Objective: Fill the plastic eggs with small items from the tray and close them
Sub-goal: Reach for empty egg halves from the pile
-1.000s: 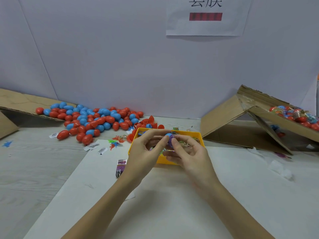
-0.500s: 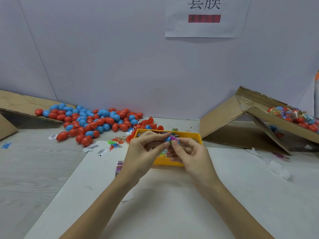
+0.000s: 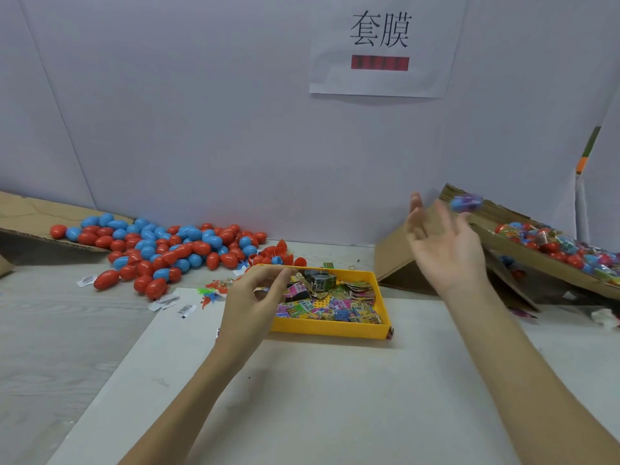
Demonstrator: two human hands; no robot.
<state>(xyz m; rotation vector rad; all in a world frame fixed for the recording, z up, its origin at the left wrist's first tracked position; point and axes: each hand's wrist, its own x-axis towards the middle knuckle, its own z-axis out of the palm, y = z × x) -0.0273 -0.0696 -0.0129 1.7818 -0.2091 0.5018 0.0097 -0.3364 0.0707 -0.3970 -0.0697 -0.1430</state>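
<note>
Your right hand (image 3: 443, 243) is raised to the right of the tray, palm turned up and inward, fingers spread and holding nothing; it is blurred. Just beyond its fingertips a blue and purple wrapped egg (image 3: 465, 203) is in the air, clear of the hand, in front of the upper edge of the tilted cardboard box (image 3: 503, 216) on the right. That box holds a heap of wrapped eggs (image 3: 553, 245) in bright printed film, lying along its sloping flap. Your left hand (image 3: 255, 300) hovers over the left end of the yellow tray (image 3: 332, 328), thumb and fingers loosely curled toward each other; you cannot tell whether anything small sits between them. The tray rests on a white sheet (image 3: 302, 397) on the table and is filled with small printed film sleeves (image 3: 332, 307) in pink, yellow, blue and green, with a dark roll (image 3: 320, 280) near its far edge. To the left of the tray, a few small plastic toys (image 3: 211, 295) and paper labels (image 3: 184, 310) lie on the table. Beyond them a pile of red and blue plastic eggs (image 3: 161, 246) spreads out from a flat piece of cardboard (image 3: 30, 213) at the far left. On the wall behind hangs a paper sign (image 3: 380, 45) with two characters and a red bar.
</note>
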